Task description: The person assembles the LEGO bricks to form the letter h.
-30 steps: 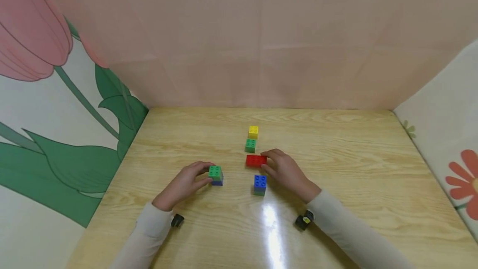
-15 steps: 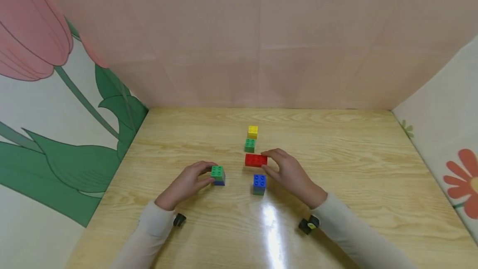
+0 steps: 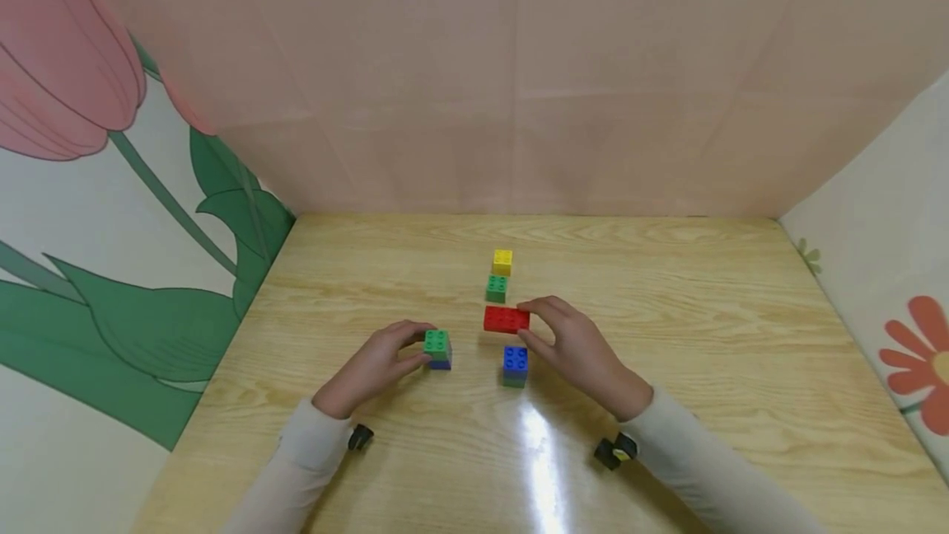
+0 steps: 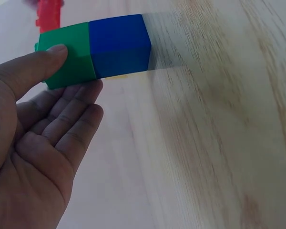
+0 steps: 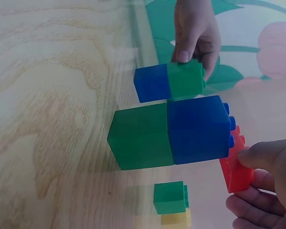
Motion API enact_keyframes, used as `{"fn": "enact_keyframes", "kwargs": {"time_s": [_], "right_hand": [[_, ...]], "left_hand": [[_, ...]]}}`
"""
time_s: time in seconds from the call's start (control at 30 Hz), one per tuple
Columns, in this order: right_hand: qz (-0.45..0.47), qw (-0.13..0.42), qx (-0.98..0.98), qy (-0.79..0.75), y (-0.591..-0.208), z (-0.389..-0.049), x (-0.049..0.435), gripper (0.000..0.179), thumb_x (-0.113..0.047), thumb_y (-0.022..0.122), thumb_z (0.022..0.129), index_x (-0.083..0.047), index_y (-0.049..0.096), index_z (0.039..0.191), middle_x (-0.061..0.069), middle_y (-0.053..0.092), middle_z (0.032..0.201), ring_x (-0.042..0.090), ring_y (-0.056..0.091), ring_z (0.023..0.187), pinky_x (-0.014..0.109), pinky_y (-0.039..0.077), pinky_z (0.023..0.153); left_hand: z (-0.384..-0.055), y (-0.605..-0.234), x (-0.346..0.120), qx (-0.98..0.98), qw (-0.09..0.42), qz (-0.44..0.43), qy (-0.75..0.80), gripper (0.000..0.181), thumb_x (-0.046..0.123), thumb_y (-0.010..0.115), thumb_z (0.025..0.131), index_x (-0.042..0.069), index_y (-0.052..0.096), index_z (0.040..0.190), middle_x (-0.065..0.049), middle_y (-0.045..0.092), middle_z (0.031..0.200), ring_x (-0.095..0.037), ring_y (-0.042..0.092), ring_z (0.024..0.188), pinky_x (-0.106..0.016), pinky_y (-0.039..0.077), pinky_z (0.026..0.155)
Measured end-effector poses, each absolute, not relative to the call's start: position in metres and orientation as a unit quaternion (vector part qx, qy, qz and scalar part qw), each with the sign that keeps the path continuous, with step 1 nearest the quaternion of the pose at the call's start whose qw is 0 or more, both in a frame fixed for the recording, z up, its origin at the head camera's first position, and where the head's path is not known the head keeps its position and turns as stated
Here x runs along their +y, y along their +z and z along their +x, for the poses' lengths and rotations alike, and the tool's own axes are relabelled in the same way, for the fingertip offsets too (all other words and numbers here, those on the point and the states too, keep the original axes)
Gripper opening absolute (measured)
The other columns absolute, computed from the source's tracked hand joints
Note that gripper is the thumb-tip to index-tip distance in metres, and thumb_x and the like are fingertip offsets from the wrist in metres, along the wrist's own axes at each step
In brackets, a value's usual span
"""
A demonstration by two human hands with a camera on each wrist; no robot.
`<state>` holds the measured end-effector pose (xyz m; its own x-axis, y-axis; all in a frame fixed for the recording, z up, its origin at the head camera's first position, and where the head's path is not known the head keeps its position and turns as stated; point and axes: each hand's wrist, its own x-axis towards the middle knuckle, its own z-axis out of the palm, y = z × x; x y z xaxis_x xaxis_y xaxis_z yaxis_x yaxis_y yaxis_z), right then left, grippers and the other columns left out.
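Clearly, the left hand (image 3: 373,367) pinches a green-on-blue stack (image 3: 438,348) while the right hand (image 3: 578,353) grips a raised red brick (image 3: 502,320).

Screened booth (image 3: 519,89): wood-grain table (image 3: 667,287), flower-printed walls (image 3: 185,336).

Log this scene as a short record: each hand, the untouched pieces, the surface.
left hand: grips a green-on-blue plastic block stack
right hand: pinches one end of a red rectangular plastic brick, raised off the surface
untouched stack: blue-on-green plastic block stack, upright, between the hands
untouched singles: small green plastic block; small yellow plastic block, farther from the person
studs: facing up on both stacks
surface: light wood-grain table
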<state>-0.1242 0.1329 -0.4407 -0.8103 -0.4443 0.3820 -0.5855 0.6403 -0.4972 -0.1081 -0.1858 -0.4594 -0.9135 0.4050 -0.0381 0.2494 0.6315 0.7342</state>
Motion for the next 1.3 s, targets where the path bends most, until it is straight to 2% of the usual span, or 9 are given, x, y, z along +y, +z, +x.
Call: {"fn": "enact_keyframes", "kwargs": {"time_s": [0.27,0.57,0.8,1.3], "right_hand": [[0.298,0.12,-0.893,0.316,-0.434,-0.117,0.132,0.038,-0.025,0.075,0.088,-0.01,0.065,0.121,0.001,0.064,0.115,0.019,0.063,0.104,0.037,0.055,0.086],[0.303,0.118,-0.89,0.32,-0.425,-0.106,0.129,0.039,-0.024,0.076,0.087,-0.012,0.064,0.122,-0.002,0.063,0.117,0.016,0.062,0.105,0.035,0.054,0.087],[0.312,0.127,-0.886,0.319,-0.425,-0.105,0.129,0.037,-0.026,0.075,0.088,-0.013,0.065,0.121,-0.003,0.063,0.116,0.014,0.063,0.104,0.032,0.054,0.086],[0.317,0.117,-0.883,0.327,-0.423,-0.099,0.126,0.035,-0.027,0.074,0.088,-0.014,0.066,0.119,-0.004,0.063,0.114,0.012,0.062,0.103,0.03,0.055,0.085]], "left_hand": [[-0.107,-0.458,-0.18,0.897,0.11,0.184,0.387,0.04,0.019,0.068,0.093,0.014,0.058,0.131,0.001,0.059,0.125,-0.023,0.056,0.12,-0.04,0.047,0.099],[-0.105,-0.456,-0.172,0.902,0.114,0.19,0.371,0.04,0.021,0.068,0.093,0.013,0.057,0.131,0.0,0.059,0.128,-0.019,0.057,0.119,-0.037,0.048,0.098],[-0.105,-0.457,-0.165,0.897,0.114,0.208,0.374,0.041,0.023,0.068,0.094,0.011,0.057,0.131,-0.003,0.059,0.128,-0.021,0.058,0.117,-0.04,0.049,0.096],[-0.109,-0.459,-0.151,0.895,0.124,0.232,0.36,0.04,0.024,0.067,0.094,0.014,0.057,0.131,0.002,0.06,0.127,-0.014,0.058,0.116,-0.035,0.049,0.097]]}}
